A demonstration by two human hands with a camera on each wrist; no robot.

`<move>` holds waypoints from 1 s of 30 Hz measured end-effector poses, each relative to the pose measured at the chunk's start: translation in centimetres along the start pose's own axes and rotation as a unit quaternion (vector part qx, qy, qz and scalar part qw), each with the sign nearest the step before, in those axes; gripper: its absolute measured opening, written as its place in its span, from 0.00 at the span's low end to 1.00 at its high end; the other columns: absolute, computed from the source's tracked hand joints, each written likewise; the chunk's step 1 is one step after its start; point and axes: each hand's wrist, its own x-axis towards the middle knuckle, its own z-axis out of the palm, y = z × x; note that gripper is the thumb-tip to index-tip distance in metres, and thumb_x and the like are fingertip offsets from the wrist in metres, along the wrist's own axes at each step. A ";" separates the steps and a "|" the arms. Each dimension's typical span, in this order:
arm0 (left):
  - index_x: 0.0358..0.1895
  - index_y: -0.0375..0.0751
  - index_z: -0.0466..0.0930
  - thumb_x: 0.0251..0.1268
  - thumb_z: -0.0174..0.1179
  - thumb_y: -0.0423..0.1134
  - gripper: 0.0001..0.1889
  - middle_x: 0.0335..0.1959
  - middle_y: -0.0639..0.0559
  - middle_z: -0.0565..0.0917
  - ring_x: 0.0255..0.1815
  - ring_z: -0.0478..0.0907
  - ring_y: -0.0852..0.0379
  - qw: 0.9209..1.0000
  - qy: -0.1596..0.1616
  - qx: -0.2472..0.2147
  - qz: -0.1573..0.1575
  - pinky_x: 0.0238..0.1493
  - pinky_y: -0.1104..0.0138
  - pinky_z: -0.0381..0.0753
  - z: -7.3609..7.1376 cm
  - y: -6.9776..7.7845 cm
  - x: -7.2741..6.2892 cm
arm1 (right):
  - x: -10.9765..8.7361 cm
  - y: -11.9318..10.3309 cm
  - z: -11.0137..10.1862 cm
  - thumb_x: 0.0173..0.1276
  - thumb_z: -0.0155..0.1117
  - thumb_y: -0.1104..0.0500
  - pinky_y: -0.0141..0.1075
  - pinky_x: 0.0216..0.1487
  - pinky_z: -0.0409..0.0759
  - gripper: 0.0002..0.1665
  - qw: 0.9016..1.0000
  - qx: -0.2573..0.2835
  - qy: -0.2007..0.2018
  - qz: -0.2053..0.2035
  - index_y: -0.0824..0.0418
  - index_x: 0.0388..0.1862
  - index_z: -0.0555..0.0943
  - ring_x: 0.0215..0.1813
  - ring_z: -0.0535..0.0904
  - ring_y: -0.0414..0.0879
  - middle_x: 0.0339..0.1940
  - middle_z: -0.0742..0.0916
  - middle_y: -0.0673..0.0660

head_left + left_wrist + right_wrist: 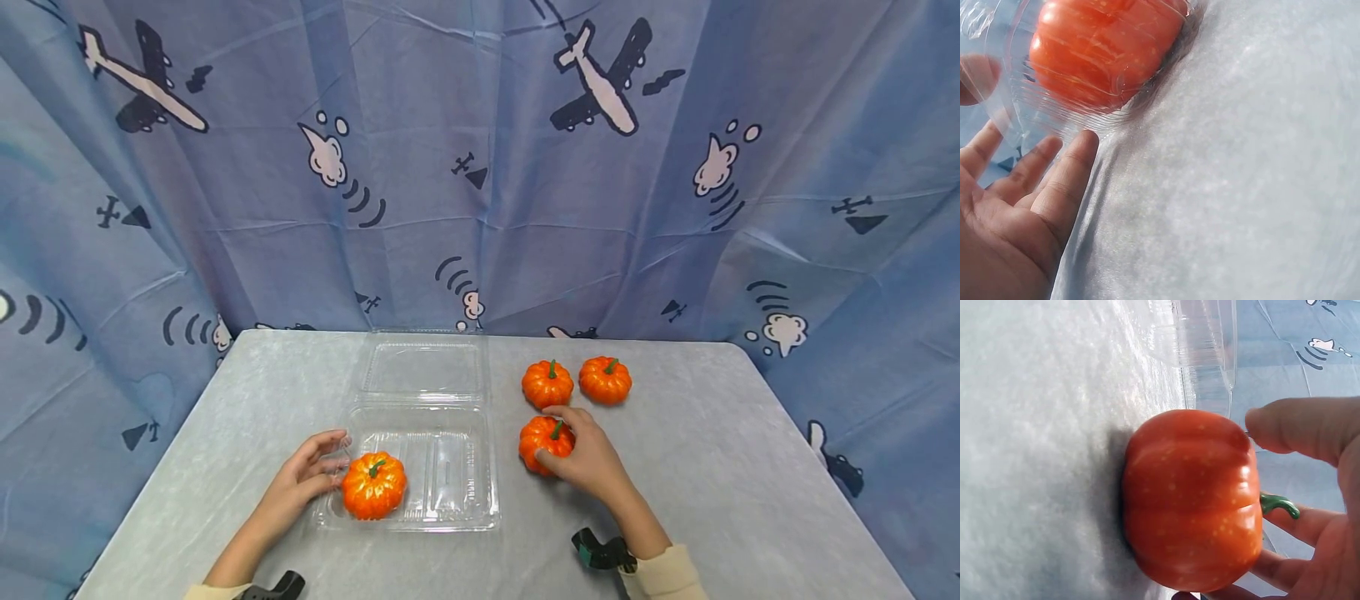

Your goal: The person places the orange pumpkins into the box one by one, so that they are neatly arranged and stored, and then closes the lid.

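Head view: our right hand (588, 454) pinches 1 pumpkin (538, 443) at the clear container's (461, 467) 3 o'clock. Left wrist: our left hand (1013, 225) spreads loosely beside the container, another pumpkin (1107, 47) at 11 o'clock. Right wrist: the stem (1282, 505) points toward 3 o'clock.

We see blue-purple cloth (420, 279), creased, hanging behind pale grey tabletop (720, 467) and along both sides. On cloth we make out large printed airplane at upper left (147, 87), second airplane right of centre (602, 85), white cloud puffs (327, 160), curved dark lines (363, 201). Tabletop faintly mottled, far corners rounded.
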 end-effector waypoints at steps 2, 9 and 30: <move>0.69 0.29 0.58 0.64 0.52 0.25 0.29 0.66 0.27 0.64 0.53 0.78 0.66 1.000 -0.001 -0.001 0.003 0.49 0.69 0.82 0.0 -0.1 0.0 | 0.0 0.0 0.0 0.52 0.70 0.55 0.55 0.59 0.74 0.31 1.000 -0.003 -0.002 0.002 0.56 0.57 0.77 0.55 0.76 0.56 0.55 0.79 0.61; 0.69 0.29 0.58 0.64 0.52 0.25 0.29 0.66 0.30 0.65 0.54 0.78 0.65 1.000 -0.002 -0.003 0.008 0.49 0.69 0.82 -0.1 -0.2 -0.1 | 0.0 0.1 0.1 0.52 0.70 0.55 0.53 0.58 0.75 0.29 1.000 -0.002 -0.001 0.005 0.56 0.55 0.78 0.54 0.76 0.56 0.54 0.80 0.61; 0.69 0.27 0.56 0.65 0.50 0.25 0.29 0.67 0.27 0.62 0.53 0.78 0.67 1.000 -0.008 -0.013 0.006 0.49 0.68 0.83 -0.1 -0.2 0.0 | -0.1 -0.3 -0.6 0.51 0.74 0.55 0.50 0.55 0.77 0.27 1.000 0.018 0.015 -0.014 0.55 0.52 0.80 0.49 0.77 0.52 0.49 0.83 0.57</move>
